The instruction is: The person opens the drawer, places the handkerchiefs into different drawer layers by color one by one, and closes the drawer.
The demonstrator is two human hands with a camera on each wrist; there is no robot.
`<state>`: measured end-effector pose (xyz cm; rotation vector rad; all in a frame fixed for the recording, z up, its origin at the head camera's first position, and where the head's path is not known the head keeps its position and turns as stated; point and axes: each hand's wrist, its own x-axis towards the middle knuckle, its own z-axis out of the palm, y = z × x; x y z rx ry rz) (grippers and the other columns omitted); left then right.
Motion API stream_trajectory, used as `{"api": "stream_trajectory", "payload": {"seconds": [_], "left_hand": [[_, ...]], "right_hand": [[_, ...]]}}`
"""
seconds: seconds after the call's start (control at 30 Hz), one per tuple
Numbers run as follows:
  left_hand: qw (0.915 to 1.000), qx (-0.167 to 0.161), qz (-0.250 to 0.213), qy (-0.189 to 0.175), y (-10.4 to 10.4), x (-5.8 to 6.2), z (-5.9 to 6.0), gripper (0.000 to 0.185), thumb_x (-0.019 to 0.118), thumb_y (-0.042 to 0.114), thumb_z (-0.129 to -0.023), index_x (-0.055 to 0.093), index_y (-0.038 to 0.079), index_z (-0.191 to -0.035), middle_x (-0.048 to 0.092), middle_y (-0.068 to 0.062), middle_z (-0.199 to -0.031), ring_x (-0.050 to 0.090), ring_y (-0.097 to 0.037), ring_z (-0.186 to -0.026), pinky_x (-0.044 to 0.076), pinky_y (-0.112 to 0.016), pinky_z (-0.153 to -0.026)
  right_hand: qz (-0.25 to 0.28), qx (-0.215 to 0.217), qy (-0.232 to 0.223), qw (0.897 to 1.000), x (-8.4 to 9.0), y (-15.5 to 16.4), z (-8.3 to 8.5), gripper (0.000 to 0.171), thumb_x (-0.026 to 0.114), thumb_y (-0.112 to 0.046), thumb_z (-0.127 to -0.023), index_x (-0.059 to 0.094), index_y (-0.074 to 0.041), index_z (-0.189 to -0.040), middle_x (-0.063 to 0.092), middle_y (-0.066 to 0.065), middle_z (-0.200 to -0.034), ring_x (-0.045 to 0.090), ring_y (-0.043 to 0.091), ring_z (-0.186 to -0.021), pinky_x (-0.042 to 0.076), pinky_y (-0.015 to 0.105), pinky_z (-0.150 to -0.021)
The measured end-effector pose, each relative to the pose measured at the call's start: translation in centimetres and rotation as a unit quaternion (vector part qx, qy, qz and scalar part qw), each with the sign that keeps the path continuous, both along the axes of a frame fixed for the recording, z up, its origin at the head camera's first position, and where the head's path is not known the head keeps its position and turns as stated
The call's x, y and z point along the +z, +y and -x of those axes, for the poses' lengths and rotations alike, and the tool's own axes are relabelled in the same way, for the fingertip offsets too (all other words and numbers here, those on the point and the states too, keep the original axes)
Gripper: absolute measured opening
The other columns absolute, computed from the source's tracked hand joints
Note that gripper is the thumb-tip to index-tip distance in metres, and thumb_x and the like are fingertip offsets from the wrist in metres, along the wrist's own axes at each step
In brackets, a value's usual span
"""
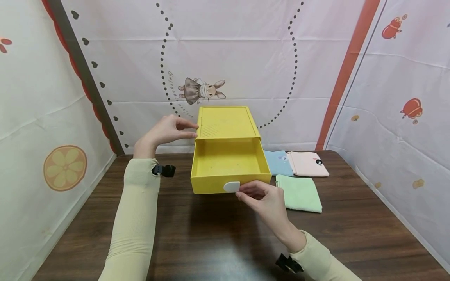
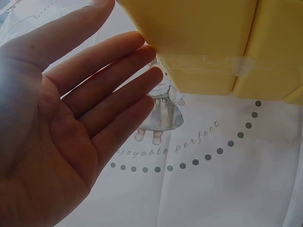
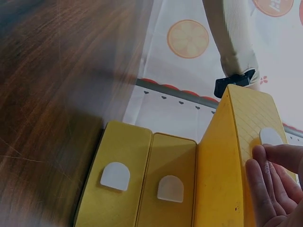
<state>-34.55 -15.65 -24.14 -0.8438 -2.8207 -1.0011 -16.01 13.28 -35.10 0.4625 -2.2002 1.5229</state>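
Note:
A yellow drawer box (image 1: 225, 123) stands at the back middle of a wooden table (image 1: 211, 242). Its top drawer (image 1: 228, 162) is pulled out toward me and looks bare inside. My left hand (image 1: 175, 130) reaches the box's upper left edge. In the left wrist view that left hand (image 2: 71, 127) is flat, its straight fingertips touching the yellow box (image 2: 199, 42). My right hand (image 1: 251, 192) is at the drawer front, thumb and fingertips pinching the edge of the white handle tab (image 1: 231, 186). The right wrist view shows the right hand (image 3: 270, 184) by that tab (image 3: 271, 136).
Three folded cloths lie right of the box: blue (image 1: 279, 162), pink (image 1: 309, 164), green (image 1: 299, 193). Two lower drawers with white tabs (image 3: 115, 176) are closed. Printed fabric walls enclose the table on three sides.

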Motion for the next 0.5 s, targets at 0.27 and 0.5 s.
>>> {"api": "stream_trajectory", "payload": {"seconds": [0.27, 0.5], "left_hand": [[1.0, 0.002, 0.003, 0.003, -0.01, -0.02, -0.01, 0.045, 0.074, 0.046, -0.079, 0.069, 0.022, -0.116, 0.067, -0.001, -0.118, 0.062, -0.017, -0.107, 0.05, -0.042, -0.09], [1.0, -0.001, -0.001, 0.002, -0.01, 0.01, -0.04, 0.044, 0.074, 0.045, -0.079, 0.069, 0.021, -0.116, 0.068, -0.001, -0.118, 0.062, -0.017, -0.107, 0.05, -0.042, -0.09]], "right_hand": [[0.0, 0.003, 0.011, 1.0, -0.19, -0.07, -0.02, 0.013, 0.081, -0.019, -0.075, 0.074, -0.017, -0.085, 0.073, -0.004, -0.078, 0.068, 0.007, -0.067, 0.057, 0.025, -0.064], [0.005, 0.009, 0.006, 1.0, -0.22, -0.15, -0.34, 0.013, 0.081, -0.02, -0.075, 0.074, -0.016, -0.085, 0.073, -0.003, -0.078, 0.069, 0.009, -0.067, 0.057, 0.026, -0.064]]}}
